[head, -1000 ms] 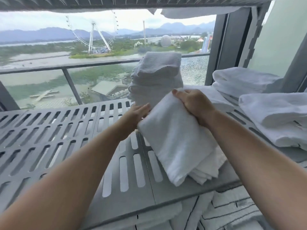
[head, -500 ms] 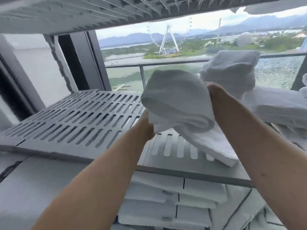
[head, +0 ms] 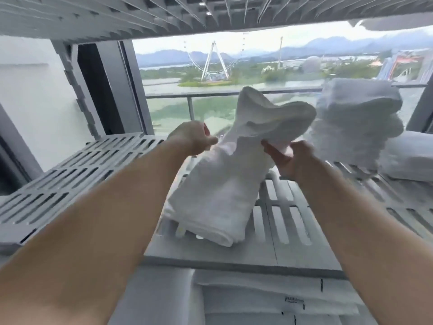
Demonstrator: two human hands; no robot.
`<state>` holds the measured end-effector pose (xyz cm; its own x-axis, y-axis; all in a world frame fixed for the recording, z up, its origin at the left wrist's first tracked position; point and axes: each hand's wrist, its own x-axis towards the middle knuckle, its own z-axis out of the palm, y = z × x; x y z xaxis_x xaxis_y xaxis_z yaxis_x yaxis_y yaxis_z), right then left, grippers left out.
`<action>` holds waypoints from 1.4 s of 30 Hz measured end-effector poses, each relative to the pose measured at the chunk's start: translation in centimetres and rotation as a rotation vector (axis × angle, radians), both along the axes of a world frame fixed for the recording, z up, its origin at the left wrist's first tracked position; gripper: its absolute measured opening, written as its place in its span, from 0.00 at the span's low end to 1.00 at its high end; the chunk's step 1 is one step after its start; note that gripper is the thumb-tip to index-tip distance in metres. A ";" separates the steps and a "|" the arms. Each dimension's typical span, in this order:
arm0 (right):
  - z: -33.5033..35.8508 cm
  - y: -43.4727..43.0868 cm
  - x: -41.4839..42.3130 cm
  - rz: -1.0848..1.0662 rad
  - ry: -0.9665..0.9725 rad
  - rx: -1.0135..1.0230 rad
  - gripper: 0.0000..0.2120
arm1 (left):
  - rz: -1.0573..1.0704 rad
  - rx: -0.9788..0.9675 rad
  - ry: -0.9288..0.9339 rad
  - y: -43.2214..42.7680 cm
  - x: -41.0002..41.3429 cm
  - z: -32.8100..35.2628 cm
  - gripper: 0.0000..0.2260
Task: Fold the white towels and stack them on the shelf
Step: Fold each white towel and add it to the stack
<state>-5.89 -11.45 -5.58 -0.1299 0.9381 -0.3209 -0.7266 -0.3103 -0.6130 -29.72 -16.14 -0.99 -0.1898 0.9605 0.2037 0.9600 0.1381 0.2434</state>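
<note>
A folded white towel (head: 218, 198) rests on the grey slatted shelf (head: 70, 174), its near end close to the front edge and its far end lifted and curled over. My right hand (head: 290, 158) pinches that raised end from below. My left hand (head: 192, 137) touches the towel's left side near the top; its grip is hard to make out. A tall stack of folded white towels (head: 356, 120) stands on the same shelf just to the right, behind my right hand.
More white towels (head: 410, 156) lie at the far right of the shelf. Another slatted shelf (head: 164, 15) hangs close overhead. Folded towels with black marks (head: 269, 299) fill the level below. A window frame (head: 112, 90) and glass stand behind the shelf.
The view swung left. The towel came down from mid-air and its near end now lies on the shelf, left of the tall stack. Both hands stayed at its upper end.
</note>
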 end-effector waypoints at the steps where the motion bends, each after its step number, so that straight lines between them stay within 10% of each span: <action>1: -0.9 -0.3 -0.7 0.022 0.057 -0.033 0.17 | -0.017 -0.109 0.064 0.4 -0.5 -1.2 0.20; 10: -3.3 -0.9 -5.0 -0.029 -0.833 0.361 0.09 | 0.089 -0.193 0.029 1.5 -1.1 -7.2 0.17; 16: -3.6 0.2 -7.2 0.112 -1.868 0.780 0.45 | 0.137 -0.065 0.070 0.6 -0.1 -7.0 0.10; 19: -3.5 1.4 -8.1 0.243 -2.071 0.718 0.43 | 0.153 0.007 0.041 0.0 0.4 -7.7 0.10; 24: -3.4 3.7 -7.9 0.105 -2.075 0.780 0.16 | 0.219 0.025 0.080 -0.7 2.9 -9.6 0.16; 32: -2.3 6.9 -6.2 -0.164 -1.211 0.454 0.10 | 0.155 0.180 0.230 -0.2 3.1 -10.5 0.20; 42: -1.0 4.0 -3.4 -0.429 -1.298 0.740 0.06 | 0.175 0.557 0.406 1.8 -3.5 -1.6 0.14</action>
